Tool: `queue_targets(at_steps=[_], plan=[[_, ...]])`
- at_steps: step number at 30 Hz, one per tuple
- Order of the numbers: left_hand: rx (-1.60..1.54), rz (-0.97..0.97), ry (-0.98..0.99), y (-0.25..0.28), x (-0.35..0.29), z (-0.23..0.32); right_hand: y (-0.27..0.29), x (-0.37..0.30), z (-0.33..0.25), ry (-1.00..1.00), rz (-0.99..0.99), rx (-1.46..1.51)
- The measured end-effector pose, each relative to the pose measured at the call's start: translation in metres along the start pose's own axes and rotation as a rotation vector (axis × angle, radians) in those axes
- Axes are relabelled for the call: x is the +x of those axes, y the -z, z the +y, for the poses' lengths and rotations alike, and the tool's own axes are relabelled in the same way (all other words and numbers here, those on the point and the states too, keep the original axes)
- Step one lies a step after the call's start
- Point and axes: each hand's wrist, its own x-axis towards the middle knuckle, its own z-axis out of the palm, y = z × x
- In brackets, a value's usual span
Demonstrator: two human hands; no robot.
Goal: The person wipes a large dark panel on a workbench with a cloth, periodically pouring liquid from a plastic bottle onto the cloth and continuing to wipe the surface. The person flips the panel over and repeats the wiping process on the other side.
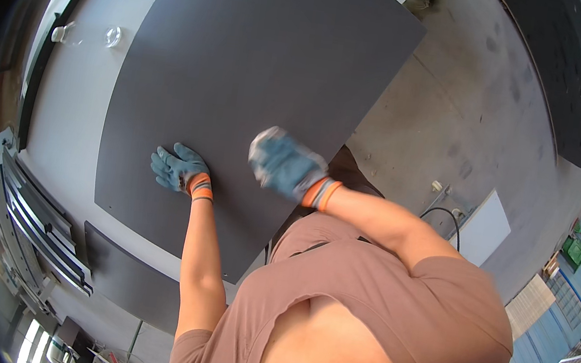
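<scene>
A large dark grey panel with a smooth, flat face lies across the white table in front of me. My left hand, in a blue-grey work glove with an orange cuff, rests on the panel with its fingers spread. My right hand, gloved alike, is over the panel's right part and smeared by motion. Its fingers are closed round a pale, crumpled cloth, whose outline is blurred.
On the white table, left of the panel, lies a clear plastic bottle. Long dark and silvery strips are stacked at lower left. A white board and a black cable are on the right, above the concrete floor.
</scene>
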Motion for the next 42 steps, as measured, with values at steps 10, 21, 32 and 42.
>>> queue_targets(at_steps=[10,21,32,42], plan=[[-0.050,0.041,-0.025,-0.004,-0.002,-0.005,-0.012,-0.005,0.136,-0.497,0.240,-0.180],[0.021,-0.070,0.074,0.005,-0.002,0.001,0.004,0.014,0.059,-0.007,0.008,-0.692],[-0.030,-0.051,0.049,0.017,0.002,0.009,0.013,0.119,0.238,-0.253,0.371,-0.441],[-0.180,0.280,0.411,0.073,-0.085,-0.091,-0.014,0.188,-0.093,0.409,-0.194,0.195]])
